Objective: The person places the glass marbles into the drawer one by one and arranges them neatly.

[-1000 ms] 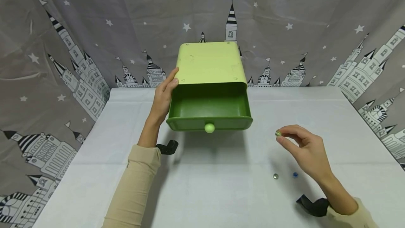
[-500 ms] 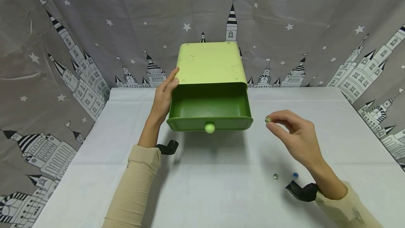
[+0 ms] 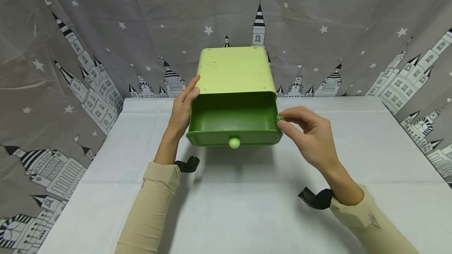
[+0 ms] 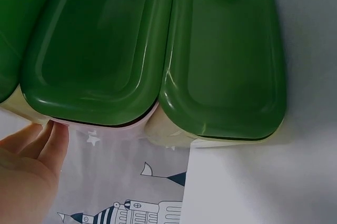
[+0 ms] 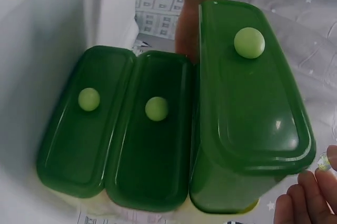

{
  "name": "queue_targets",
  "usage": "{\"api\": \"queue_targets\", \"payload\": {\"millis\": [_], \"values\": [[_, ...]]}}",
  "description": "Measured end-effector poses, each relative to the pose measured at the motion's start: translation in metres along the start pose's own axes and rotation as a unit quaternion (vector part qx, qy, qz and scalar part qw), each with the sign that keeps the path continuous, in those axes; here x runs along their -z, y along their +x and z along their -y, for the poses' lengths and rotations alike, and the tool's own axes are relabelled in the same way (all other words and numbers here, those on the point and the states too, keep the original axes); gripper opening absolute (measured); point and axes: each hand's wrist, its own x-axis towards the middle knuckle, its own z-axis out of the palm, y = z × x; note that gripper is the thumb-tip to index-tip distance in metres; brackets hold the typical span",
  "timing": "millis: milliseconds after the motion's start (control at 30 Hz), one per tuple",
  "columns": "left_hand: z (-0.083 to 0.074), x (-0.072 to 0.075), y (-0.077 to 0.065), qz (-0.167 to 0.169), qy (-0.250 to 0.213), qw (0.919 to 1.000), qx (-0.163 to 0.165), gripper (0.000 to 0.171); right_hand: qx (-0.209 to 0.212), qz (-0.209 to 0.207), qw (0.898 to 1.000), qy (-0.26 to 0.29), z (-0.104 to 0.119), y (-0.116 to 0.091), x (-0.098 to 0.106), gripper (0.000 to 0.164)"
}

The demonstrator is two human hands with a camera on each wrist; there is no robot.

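Observation:
A mini drawer chest with a pale green top [image 3: 234, 69] has three dark green drawers with round light green knobs. Its top drawer [image 3: 234, 137] is pulled out, its visible floor bare. My left hand [image 3: 181, 109] rests against the chest's left side, fingers extended. In the left wrist view, those fingertips [image 4: 57, 137] press on the side wall near the middle drawer [image 4: 95, 40]. Thumb and forefinger of my right hand [image 3: 312, 136] pinch a small, shiny, greenish gem [image 3: 279, 118], right at the drawer's right rim. The right wrist view shows this gem at its right edge.
The two lower drawers [image 5: 158, 145] are pushed in. A white cloth [image 3: 240, 214] covers the table. Behind stands a grey curtain [image 3: 141, 22] printed with castles and stars. A black strap [image 3: 316, 199] hangs from my right wrist, another [image 3: 188, 164] from my left.
My right hand has moved left and away from me with the gem, up to the drawer's right rim. Its wrist and strap now cover two small gems on the cloth. My left hand has stayed still.

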Motion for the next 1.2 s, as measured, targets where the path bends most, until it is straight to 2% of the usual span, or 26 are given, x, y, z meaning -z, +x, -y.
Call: {"api": "queue_targets", "payload": {"millis": [267,533,767,1200], "values": [[0.000,0.000,0.000,-0.005,-0.005,1.0000,-0.002,0.049,0.001,0.014,1.000,-0.006,0.001,0.016,-0.017,0.015],[-0.001,-0.001,0.000,-0.004,-0.010,0.9999,-0.004,0.049,-0.020,0.034,0.999,-0.031,0.003,0.026,-0.029,0.014],[-0.001,-0.001,0.000,-0.003,-0.015,0.9999,-0.006,0.049,-0.025,0.035,0.997,-0.057,0.003,0.029,-0.032,0.015],[0.000,-0.001,0.001,-0.003,-0.013,0.9999,-0.001,0.049,-0.034,0.036,0.997,-0.061,0.001,0.027,-0.030,0.019]]}}
